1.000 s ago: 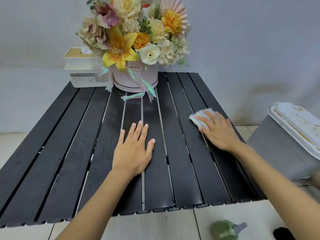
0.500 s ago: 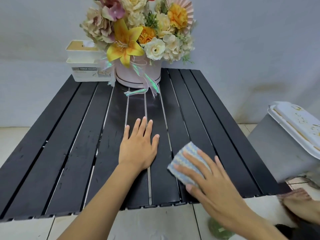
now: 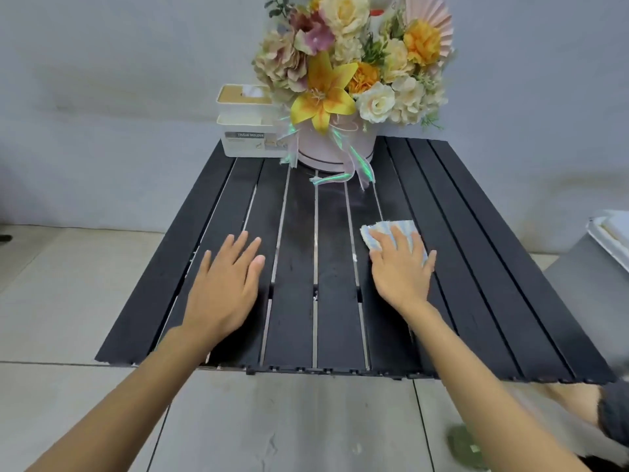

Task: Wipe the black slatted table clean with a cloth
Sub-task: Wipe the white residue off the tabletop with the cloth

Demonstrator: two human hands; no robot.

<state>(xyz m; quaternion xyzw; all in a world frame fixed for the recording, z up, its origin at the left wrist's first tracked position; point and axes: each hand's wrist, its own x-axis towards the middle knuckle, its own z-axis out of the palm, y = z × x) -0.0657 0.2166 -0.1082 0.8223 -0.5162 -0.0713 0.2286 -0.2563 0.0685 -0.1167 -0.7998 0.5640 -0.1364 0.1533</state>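
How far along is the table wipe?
Done: unclear; middle slats of the table show smeary streaks. In hand: right hand presses the cloth flat right of centre, left hand rests flat. Left: white specks in the slat gaps, plus around the flower box.

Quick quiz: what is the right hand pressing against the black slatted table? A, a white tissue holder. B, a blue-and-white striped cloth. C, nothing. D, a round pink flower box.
B: the right hand lies flat on the blue-and-white striped cloth, spread on the black slatted table.

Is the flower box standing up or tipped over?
Standing up. The flower box rests flat at the far end of the black table, flowers pointing upward.
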